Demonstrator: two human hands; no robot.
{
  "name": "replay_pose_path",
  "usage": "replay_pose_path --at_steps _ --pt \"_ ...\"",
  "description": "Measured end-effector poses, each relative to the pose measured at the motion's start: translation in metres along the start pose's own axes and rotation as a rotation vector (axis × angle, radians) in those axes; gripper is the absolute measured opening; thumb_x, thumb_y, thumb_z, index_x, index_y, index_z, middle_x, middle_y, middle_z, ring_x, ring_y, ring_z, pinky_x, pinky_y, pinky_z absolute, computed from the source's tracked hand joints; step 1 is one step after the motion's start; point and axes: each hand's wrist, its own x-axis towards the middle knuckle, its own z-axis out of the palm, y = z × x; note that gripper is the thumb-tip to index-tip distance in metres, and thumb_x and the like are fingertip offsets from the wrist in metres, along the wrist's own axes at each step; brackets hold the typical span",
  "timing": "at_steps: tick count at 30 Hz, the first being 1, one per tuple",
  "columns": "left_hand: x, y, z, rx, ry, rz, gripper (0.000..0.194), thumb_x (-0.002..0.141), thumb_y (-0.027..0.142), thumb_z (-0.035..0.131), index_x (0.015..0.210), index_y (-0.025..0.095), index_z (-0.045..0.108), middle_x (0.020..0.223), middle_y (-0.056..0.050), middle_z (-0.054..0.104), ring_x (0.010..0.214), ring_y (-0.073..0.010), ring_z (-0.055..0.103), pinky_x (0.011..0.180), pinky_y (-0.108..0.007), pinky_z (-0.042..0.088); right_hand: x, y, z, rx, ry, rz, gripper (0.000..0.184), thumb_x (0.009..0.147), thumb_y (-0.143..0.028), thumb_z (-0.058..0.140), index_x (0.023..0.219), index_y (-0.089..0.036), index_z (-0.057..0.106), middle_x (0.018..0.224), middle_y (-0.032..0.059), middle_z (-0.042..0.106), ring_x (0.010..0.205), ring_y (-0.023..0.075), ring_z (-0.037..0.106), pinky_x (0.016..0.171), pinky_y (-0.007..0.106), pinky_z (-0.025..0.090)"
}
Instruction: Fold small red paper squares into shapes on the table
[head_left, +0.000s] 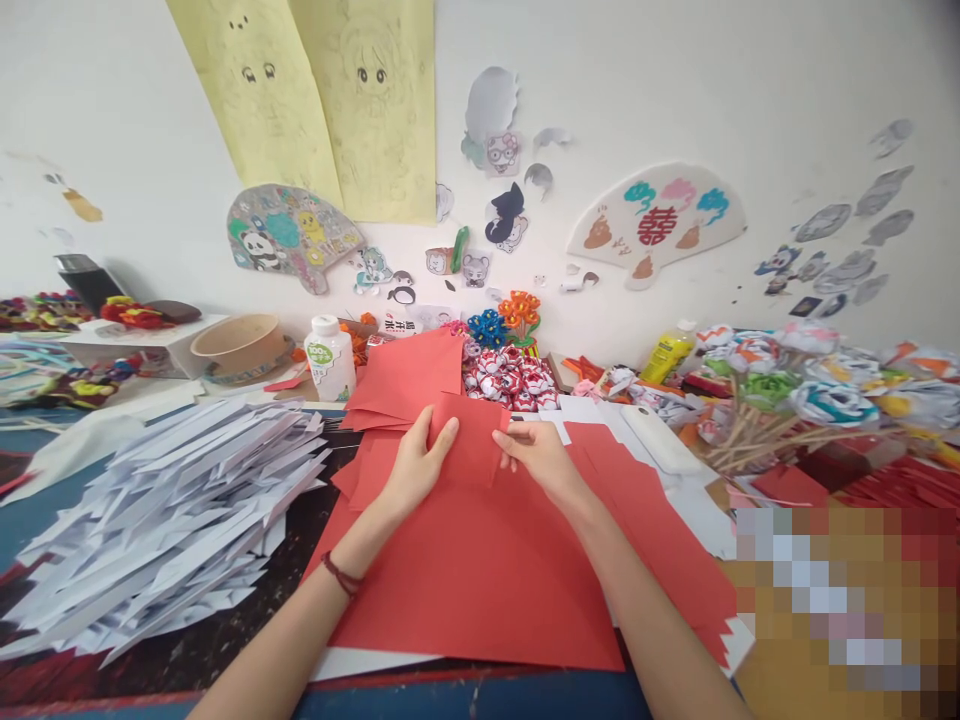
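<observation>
Between my hands is a small folded piece of red paper [474, 440], held upright above a large red sheet [480, 580]. My left hand [424, 450] grips its left side, thumb on the front and fingers behind. At the right edge, my right hand [536, 455] pinches the paper between thumb and fingertips. Just behind the left hand lies a stack of red paper [409, 370]. More red sheets [637, 500] spread under and beyond my right forearm.
A large pile of folded white paper strips [172, 510] covers the left. A white glue bottle [330, 358], a tan round container [238, 348] and red-and-white paper flowers [510, 378] stand at the back. Paper flowers on sticks [765, 400] lie right. The lower right corner is pixelated.
</observation>
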Motion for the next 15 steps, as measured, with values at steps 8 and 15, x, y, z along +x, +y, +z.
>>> replay_pose_path --at_steps 8,15 --pt "0.000 -0.002 -0.001 0.067 -0.025 -0.009 0.043 0.083 0.050 0.058 0.112 0.019 0.056 0.110 -0.009 0.067 0.099 -0.0258 0.064 0.082 -0.037 0.052 -0.001 -0.003 -0.008 -0.035 -0.046 -0.069 0.043 0.081 -0.054 0.061 0.059 -0.017 0.064 0.053 0.0021 0.062 0.049 0.0125 0.050 0.052 0.025 0.038" --pt "-0.003 0.008 -0.001 -0.071 -0.119 -0.093 0.045 0.083 0.047 0.059 0.118 0.019 0.053 0.121 -0.011 0.063 0.109 -0.0264 0.061 0.088 -0.039 0.052 -0.001 -0.007 -0.014 -0.044 -0.071 -0.101 0.046 0.084 -0.052 0.058 0.055 -0.017 0.064 0.054 0.0020 0.061 0.049 0.0116 0.048 0.054 0.025 0.037"
